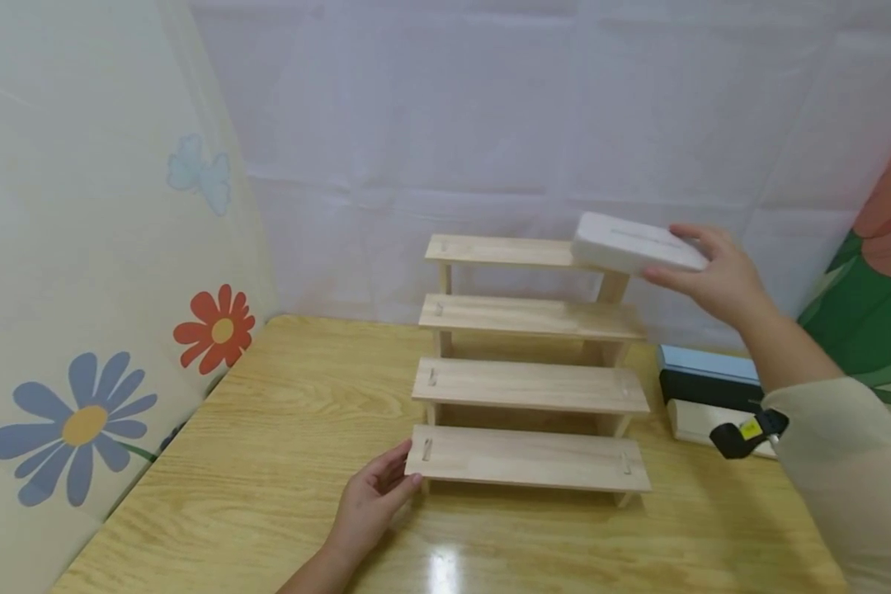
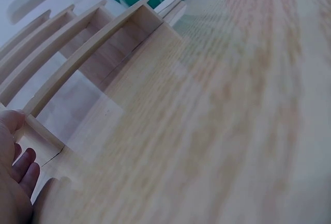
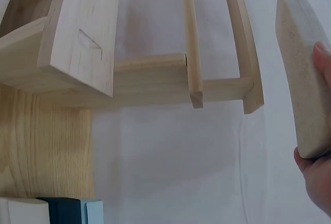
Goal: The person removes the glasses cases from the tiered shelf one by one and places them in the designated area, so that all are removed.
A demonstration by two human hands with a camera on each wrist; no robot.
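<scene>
A stepped wooden stand (image 1: 530, 388) with several pale shelves is set on the table. At the left end of its lowest shelf (image 1: 527, 456), my left hand (image 1: 367, 503) grips the corner, thumb at the front edge. The left wrist view shows the thumb on the shelf's end and the other fingers loosely bent below it. My right hand (image 1: 723, 272) holds a white rectangular box (image 1: 631, 242) by its right end, thumb on one side and fingers on the other. The box is tilted and overlaps the right end of the top shelf (image 1: 501, 251) in the head view; the right wrist view shows a gap between them.
Right of the stand lie a light blue box (image 1: 705, 363), a black box (image 1: 701, 389) and a cream box (image 1: 694, 419) side by side. A white cloth (image 1: 416, 107) hangs behind the wood-grain table (image 1: 267, 462). Flower-printed cloths flank both sides.
</scene>
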